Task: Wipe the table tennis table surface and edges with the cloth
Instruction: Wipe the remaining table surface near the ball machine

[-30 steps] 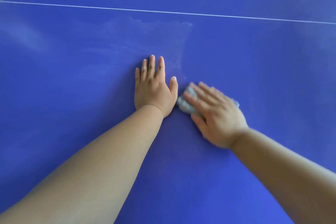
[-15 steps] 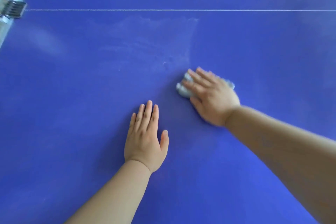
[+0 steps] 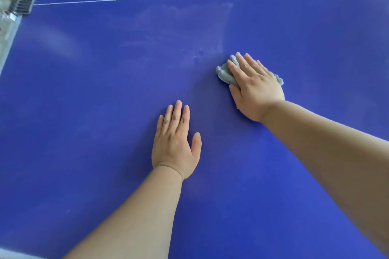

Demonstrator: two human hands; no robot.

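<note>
- Right grip (image 3: 255, 88), fingers straight, presses the grey cloth (image 3: 225, 73) onto the blue bench (image 3: 84, 111).
- Left grip (image 3: 174, 143) lies flat, empty, at the cloth's 7 o'clock.

table (image 3: 84, 111): smooth, faintly glossy | cloth (image 3: 224, 73): fuzzy terry | clamp (image 3: 21, 5): metal

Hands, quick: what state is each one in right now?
Left hand: open, flat on the table, holding nothing.
Right hand: open, straight fingers pressing the cloth down.
</note>
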